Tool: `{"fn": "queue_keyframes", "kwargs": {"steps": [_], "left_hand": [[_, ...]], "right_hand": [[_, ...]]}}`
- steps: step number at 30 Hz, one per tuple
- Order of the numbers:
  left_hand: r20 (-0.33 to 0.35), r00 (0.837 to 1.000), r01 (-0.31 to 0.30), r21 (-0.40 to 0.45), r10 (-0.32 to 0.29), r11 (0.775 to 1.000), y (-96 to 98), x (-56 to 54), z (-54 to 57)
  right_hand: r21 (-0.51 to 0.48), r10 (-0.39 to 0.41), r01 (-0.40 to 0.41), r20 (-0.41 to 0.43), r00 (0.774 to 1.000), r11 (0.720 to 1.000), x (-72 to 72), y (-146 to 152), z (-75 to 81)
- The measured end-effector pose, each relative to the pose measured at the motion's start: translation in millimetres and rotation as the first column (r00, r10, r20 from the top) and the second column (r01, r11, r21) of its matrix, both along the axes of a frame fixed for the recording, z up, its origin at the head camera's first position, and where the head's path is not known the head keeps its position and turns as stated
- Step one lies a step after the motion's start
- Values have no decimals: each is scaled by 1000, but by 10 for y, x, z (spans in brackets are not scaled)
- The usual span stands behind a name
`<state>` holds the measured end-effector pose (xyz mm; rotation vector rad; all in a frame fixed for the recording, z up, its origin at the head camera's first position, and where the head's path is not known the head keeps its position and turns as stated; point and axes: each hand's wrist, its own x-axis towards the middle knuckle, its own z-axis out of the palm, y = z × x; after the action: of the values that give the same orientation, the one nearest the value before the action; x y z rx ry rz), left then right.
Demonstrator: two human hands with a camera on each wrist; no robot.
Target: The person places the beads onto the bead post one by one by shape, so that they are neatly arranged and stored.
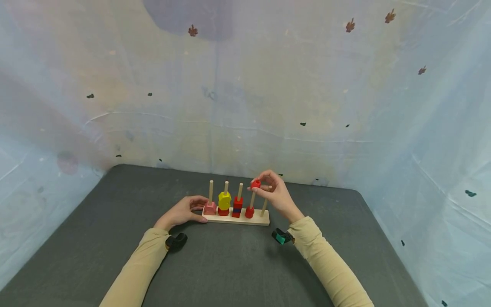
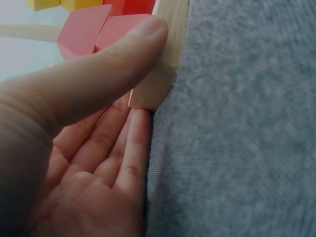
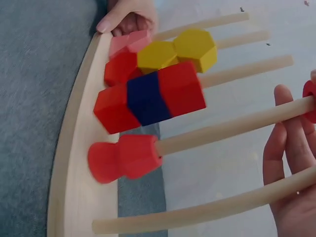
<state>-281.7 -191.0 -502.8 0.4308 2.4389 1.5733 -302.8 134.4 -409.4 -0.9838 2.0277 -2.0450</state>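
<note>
A wooden base (image 1: 230,219) with several upright pegs stands on the dark table. At its left end my left hand (image 1: 186,210) holds it, the thumb (image 2: 118,64) along the front edge and the fingers around the end. My right hand (image 1: 278,196) pinches a red bead (image 1: 255,183) at the top of the fourth peg (image 3: 222,126); how far the peg enters it is hidden. Lower on that peg sit red beads (image 3: 126,157). Pink blocks (image 1: 209,208), yellow hexagonal beads (image 3: 180,52) over a red one, and red-blue-red cubes (image 3: 148,98) fill the bottoms of the other pegs to the left.
The rightmost peg (image 3: 207,210) carries no bead and rises close to the right hand. Behind the dark table (image 1: 215,264) hangs a pale plastic sheet (image 1: 245,106). Both wrists wear small dark devices, one of them the left wrist device (image 1: 177,242).
</note>
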Motion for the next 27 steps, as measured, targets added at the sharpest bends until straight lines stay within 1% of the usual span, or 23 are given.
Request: {"fn": "queue_keyframes", "kwargs": {"steps": [4,6,10,14,17,20,22,27], "left_hand": [[4,1000,-1,-1,1,1000,-2,3,3],[4,1000,0,-5,0,1000,-2,3,2],[6,1000,1,-5,-1,1000,3,3,0],[2,1000,0,-3,0,1000,5,-3,0],[8,1000,-1,-1,1,1000,5,-10,1],[10,1000,0,0,0,1000,5,-17,0],[9,1000,-4,-1,4,1000,4,-21,-2],[-2,1000,-2,-12,2,1000,7,-24,-22]], "right_hand": [[24,19,-18,-42,999,1000,-13,8,-60],[32,28,-27,-40,999,999,-24,15,-113],[56,31,-31,-10,999,998,-20,28,-229],[142,10,-6,-29,1000,990,50,25,-288],[221,-15,24,-43,999,975,118,21,-307],[261,-36,43,-29,999,964,155,19,-338],[273,-42,48,-30,999,961,162,15,-360],[265,-36,38,-13,999,963,160,11,-410]]}}
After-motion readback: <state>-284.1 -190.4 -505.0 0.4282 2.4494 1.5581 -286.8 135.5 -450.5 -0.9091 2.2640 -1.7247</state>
